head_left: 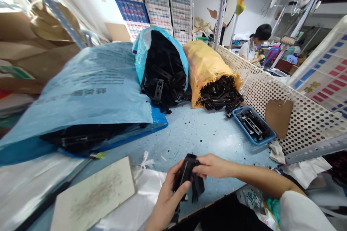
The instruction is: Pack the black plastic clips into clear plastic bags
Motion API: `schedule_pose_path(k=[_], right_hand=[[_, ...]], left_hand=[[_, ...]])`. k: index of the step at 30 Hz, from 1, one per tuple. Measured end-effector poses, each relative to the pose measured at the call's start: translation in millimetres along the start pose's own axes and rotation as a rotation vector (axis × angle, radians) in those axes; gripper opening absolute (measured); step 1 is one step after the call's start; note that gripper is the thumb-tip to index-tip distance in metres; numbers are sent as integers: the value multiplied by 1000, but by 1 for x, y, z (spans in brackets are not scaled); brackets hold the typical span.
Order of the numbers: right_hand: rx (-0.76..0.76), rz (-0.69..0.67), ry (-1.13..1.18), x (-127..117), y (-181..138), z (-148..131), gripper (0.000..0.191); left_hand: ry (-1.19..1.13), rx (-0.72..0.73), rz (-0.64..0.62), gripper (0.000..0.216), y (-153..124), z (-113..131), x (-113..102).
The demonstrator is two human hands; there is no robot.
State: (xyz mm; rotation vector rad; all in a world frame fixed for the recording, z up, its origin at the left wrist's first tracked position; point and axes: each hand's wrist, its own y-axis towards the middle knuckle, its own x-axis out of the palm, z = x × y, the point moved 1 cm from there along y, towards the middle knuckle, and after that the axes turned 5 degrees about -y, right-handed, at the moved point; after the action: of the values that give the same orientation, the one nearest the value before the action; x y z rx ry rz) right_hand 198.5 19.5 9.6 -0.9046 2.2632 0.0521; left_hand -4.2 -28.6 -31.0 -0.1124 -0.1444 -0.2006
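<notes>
Yellow sack (pixel 208 61): one, taken as the landmark. Left of it: two blue bags (pixel 94 83) (pixel 138 57). Right of it: one perforated panel (pixel 255 83), one blue tray (pixel 264 140), one brown cardboard piece (pixel 279 117). Nearer than the sack: two hands, one left hand (pixel 169 195) and one right hand (pixel 214 166); near left, one pale board (pixel 94 195). Beyond it: one blue crate (pixel 132 10), several white crates (pixel 157 12); beyond right, one co-worker (pixel 248 48) clearly visible. Black parts (pixel 221 94) in its mouth: many, overlapping, uncountable.
</notes>
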Motion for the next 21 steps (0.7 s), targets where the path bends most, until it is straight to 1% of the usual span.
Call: schedule_pose_path(k=[1,3,5,6,8,10,11,13,15,16,17,18,19,21], right_hand=[[4,77,-155,-4,-1,-1,35],[19,163,-370,-14,-3,-4,21],[-2,201,-456,-23,-5,-6,15],[-30,213,-453,-26,-5,-8,15],[-80,241,-351,-27,-3,-10,19],[-58,271,-186,-23,1,-9,22],[-33,271,-100,-18,5,-7,27],[7,199,72,-8,12,-2,38],[14,104,201,-1,17,2,44],[12,94,235,0,17,3,45],[10,130,232,-2,16,4,43],[-5,197,166,-5,13,3,39],[-39,273,34,-10,10,1,34],[-146,360,-308,-20,4,-4,27]], left_hand=[[2,-7,-20,61,1,1,0],[-7,5,-29,63,3,3,0],[-37,37,-5,64,6,5,1],[-55,46,5,64,8,7,2],[-78,41,4,63,10,9,4],[-83,21,-23,63,10,12,8],[-83,17,-38,64,10,13,10],[-71,30,-55,65,9,16,13],[-54,42,-47,66,8,20,15],[-51,38,-32,66,8,23,14],[-52,27,-11,65,8,25,13],[-59,10,10,64,9,27,13],[-69,-9,29,64,10,29,12],[-98,-57,44,64,11,31,12]])
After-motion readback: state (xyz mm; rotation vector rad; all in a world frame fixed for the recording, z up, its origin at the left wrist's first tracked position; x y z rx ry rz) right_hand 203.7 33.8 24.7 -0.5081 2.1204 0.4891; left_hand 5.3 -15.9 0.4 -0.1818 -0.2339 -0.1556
